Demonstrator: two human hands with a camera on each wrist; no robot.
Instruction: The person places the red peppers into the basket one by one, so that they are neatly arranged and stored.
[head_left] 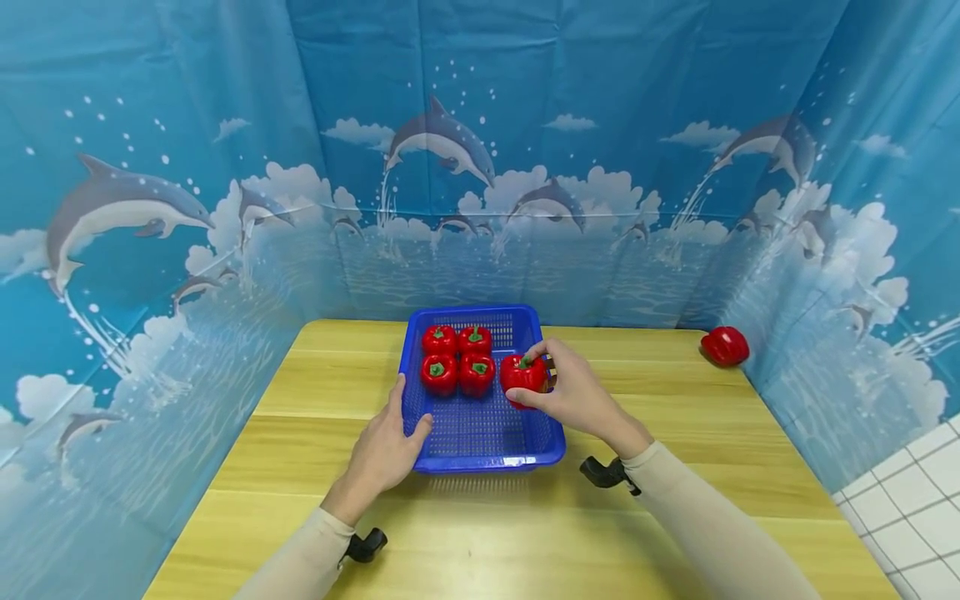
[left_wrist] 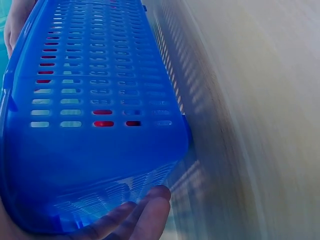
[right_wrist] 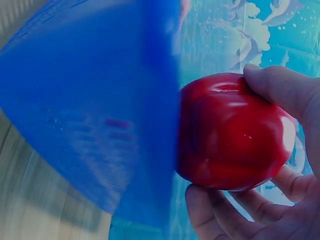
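Observation:
A blue plastic basket (head_left: 480, 460) with slotted walls stands on the table; its outer wall (left_wrist: 90, 155) fills much of the left wrist view. Several red bell peppers (head_left: 438, 375) are grouped upright, stems up, in its back left part. My right hand (head_left: 566, 387) grips another red bell pepper (head_left: 522, 373) at the basket's right side, thumb and fingers on opposite sides of it. In the right wrist view this pepper (right_wrist: 235, 132) is partly hidden behind the rim. My left hand (head_left: 386, 442) holds the basket's left side, fingers (left_wrist: 152, 215) along the outer wall.
One more red bell pepper (head_left: 724, 346) lies on its side at the table's back right corner. The wooden table (head_left: 637, 542) is bordered by a blue dolphin-print curtain (head_left: 480, 267) at the back and sides. White tiles (head_left: 918, 492) show at the lower right.

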